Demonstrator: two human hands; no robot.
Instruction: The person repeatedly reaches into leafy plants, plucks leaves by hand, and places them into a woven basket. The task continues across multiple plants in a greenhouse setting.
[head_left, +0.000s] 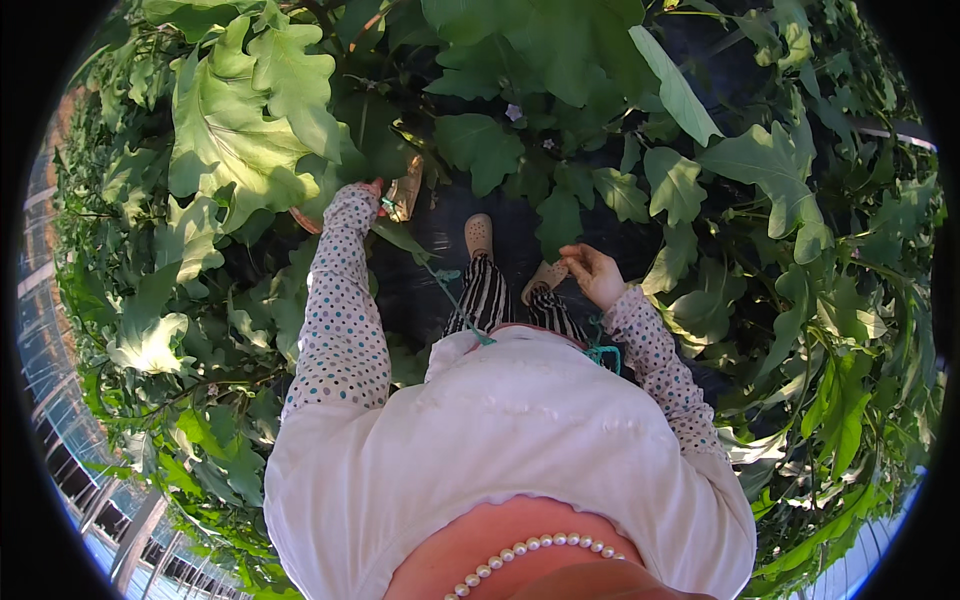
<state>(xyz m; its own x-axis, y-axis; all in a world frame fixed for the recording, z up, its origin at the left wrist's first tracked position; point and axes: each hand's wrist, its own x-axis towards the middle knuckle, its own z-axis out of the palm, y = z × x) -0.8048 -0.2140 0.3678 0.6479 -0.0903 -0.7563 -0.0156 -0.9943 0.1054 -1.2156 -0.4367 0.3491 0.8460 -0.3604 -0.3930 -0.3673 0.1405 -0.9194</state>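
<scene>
My left hand (366, 193) reaches in among broad, lobed eggplant leaves (240, 135). Leaves and the polka-dot sleeve (341, 322) hide most of its fingers, so its grip is unclear. Right beside the fingertips is a brown, dry-looking piece (406, 189), perhaps a withered leaf, with a small teal bit (388, 205) at its near end. A teal cord (454, 300) runs from my waist toward that side. My right hand (594, 274) hovers above one beige clog (546, 275), fingers loosely bent, with nothing visible in them. Nearby hangs a green leaf (559, 223).
Dense eggplant plants (765, 169) crowd both sides, with a pale purple flower (514, 112) ahead. Dark ground sheeting (435, 225) lies around my other clog (478, 234). Teal cord loops (604, 354) hang at my waist. A curved reddish-brown edge (304, 220) shows beneath leaves.
</scene>
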